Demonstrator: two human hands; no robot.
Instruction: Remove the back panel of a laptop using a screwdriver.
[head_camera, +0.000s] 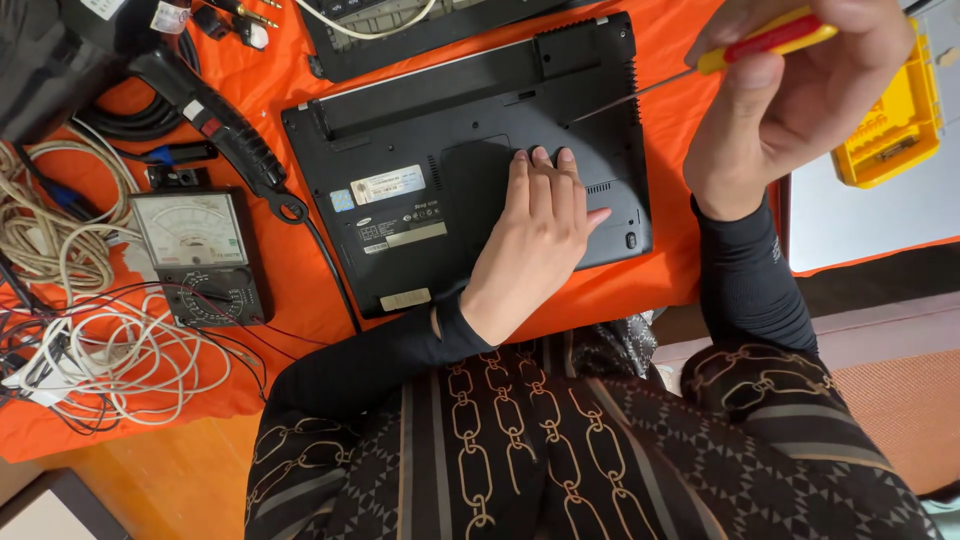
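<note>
From the head camera, a black laptop (440, 160) lies bottom side up on an orange cloth (290, 260) that covers the work surface. The left hand (535, 235) rests flat on the laptop's underside, palm down, fingers pressed together and pointing away from the person, with the thumb out toward the right edge near a small vent. The right hand (790, 95) is raised above the laptop's right corner and curls around a screwdriver (740, 50) with a red and yellow handle; its thin metal shaft slants down and left, the tip just above or at the casing near the upper right part of the base, though contact cannot be told. On the laptop's underside sit several stickers: a pale rectangular one with a small blue square beside it left of the centre, a whitish strip below those, and a beige rectangle near the front edge. Left of the laptop lies an analogue multimeter (200, 255) with a white dial face, beside tangled white cables (100, 350) and a black handled tool (225, 130). A yellow plastic case (895, 125) lies at the right, past the cloth's edge.
</note>
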